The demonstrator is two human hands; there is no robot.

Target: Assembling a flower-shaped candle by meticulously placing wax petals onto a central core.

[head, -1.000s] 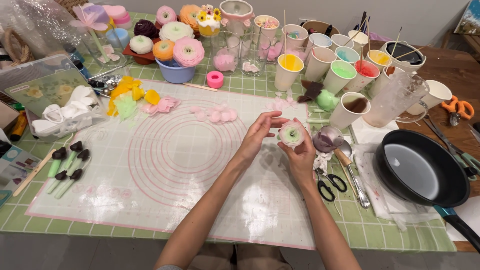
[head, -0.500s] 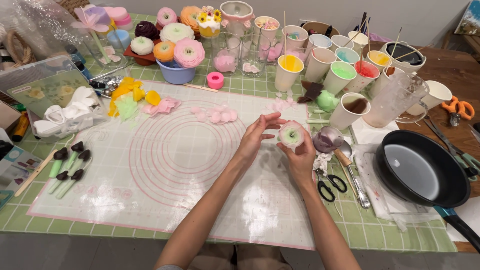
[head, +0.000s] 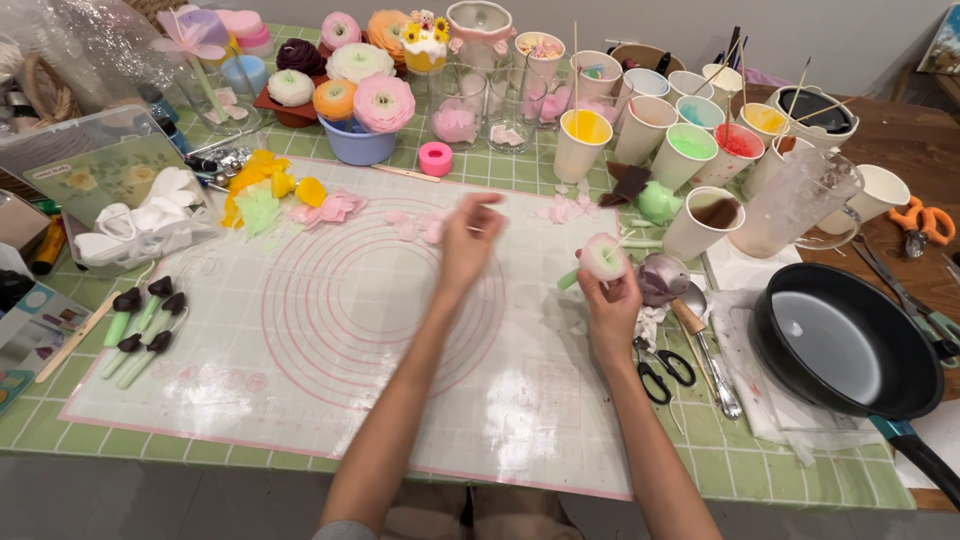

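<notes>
Fingers of our right hand (head: pixel 612 300) close around a small pale flower (head: pixel 604 256), white with a pink edge and a green stub poking out beside it, held up over the right side of the translucent mat (head: pixel 300 380) with its ringed pink circles. Our left hand (head: pixel 468 240) hovers loosely open further up the mat, gripping nothing that we can make out, its fingertips near the loose pink petals (head: pixel 415 225) lying there; it is blurred. We judge the flower to be light and delicate, probably soft or brittle at the petal edges, so we would hold it low, by the base and the green stub, and keep pressure off the outer layers. Just right of it sit a small metal cup (head: pixel 662 278), black-handled scissors (head: pixel 665 368) and a dark frying pan (head: pixel 850 345). Paper cups of coloured liquid (head: pixel 690 155) line the back of the counter (head: pixel 780 460).
</notes>
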